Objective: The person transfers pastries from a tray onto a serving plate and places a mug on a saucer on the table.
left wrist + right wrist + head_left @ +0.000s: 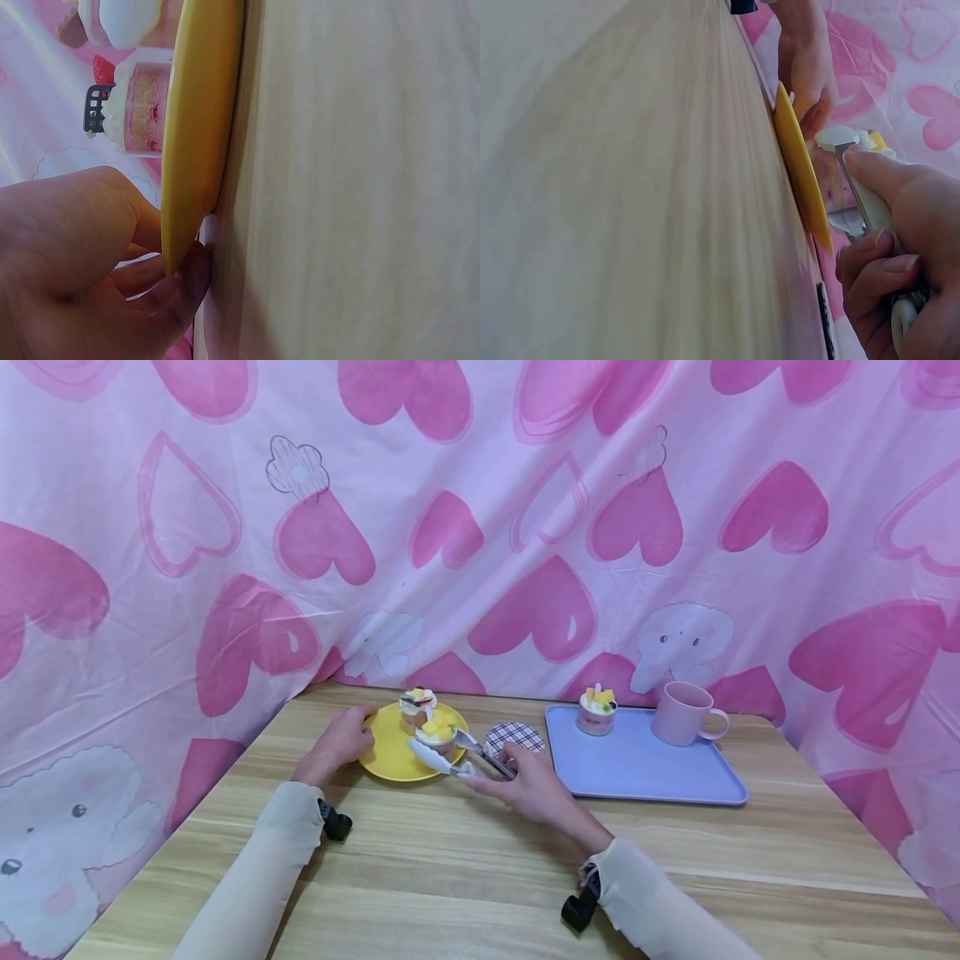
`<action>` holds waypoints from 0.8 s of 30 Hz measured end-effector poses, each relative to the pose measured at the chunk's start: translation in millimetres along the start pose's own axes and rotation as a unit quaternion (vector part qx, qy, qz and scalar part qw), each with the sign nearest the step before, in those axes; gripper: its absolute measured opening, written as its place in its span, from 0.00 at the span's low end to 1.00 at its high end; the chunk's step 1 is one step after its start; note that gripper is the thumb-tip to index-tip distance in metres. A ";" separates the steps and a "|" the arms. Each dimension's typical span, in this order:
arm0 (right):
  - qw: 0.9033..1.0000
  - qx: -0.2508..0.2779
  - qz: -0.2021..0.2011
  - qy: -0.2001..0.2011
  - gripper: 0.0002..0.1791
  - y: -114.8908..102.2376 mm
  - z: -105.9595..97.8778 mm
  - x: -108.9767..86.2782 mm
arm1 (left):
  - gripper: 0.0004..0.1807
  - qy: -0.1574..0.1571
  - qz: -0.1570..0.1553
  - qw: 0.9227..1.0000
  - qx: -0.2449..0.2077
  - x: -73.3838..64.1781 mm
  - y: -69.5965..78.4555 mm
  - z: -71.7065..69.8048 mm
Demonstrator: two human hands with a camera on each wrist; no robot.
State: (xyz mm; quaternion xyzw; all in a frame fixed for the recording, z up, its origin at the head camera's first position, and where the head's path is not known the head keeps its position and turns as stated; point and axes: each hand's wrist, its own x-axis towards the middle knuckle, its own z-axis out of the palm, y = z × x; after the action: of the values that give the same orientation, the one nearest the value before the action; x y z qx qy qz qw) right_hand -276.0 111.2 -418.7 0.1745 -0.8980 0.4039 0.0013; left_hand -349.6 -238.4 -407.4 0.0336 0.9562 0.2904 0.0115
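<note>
My left hand (pixel 341 743) pinches the left rim of a round yellow plate (pixel 388 764); in the left wrist view the thumb lies above the rim and fingers (pixel 191 281) reach under it. Two small dessert cups stand on the plate. The rear cup (pixel 414 714) has a dark fork-like topper and red bits, the front cup (pixel 437 733) yellow fruit. My right hand (pixel 536 785) holds metal tongs (pixel 495 764) with pale tips. The tips stand on either side of the front cup; whether they squeeze it I cannot tell.
A blue tray (pixel 637 777) lies on the right, bearing a third dessert cup (pixel 597 714) and a pink mug (pixel 681 717). Between plate and tray is a round checked coaster (pixel 517 735), partly behind my right hand. A pink heart-print cloth (pixel 525 527) hangs behind the wooden table (pixel 465 877).
</note>
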 end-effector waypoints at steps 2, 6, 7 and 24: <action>1.000 -0.003 -0.001 -0.007 0.33 -1.1 3.4 1.4 | 0.33 -0.002 -0.002 1.000 -0.003 -0.1 0.8 0.1; 1.000 -0.005 0.002 -0.013 0.33 -4.3 8.4 3.7 | 0.33 -0.001 0.001 1.000 0.000 0.5 1.1 0.1; 1.000 -0.007 0.004 -0.014 0.33 -5.1 9.2 4.1 | 0.33 -0.001 0.002 1.000 0.000 0.6 0.8 -0.1; 1.000 -0.015 -0.016 -0.009 0.32 -12.2 22.3 10.7 | 0.33 0.001 -0.003 1.000 0.000 -0.6 2.2 -0.5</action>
State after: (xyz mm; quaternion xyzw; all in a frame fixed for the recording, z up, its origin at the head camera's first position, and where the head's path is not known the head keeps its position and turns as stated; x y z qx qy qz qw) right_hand -279.1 84.3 -423.4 0.1924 -0.9011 0.3886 0.0028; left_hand -348.9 -236.9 -405.8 0.0306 0.9563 0.2904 0.0118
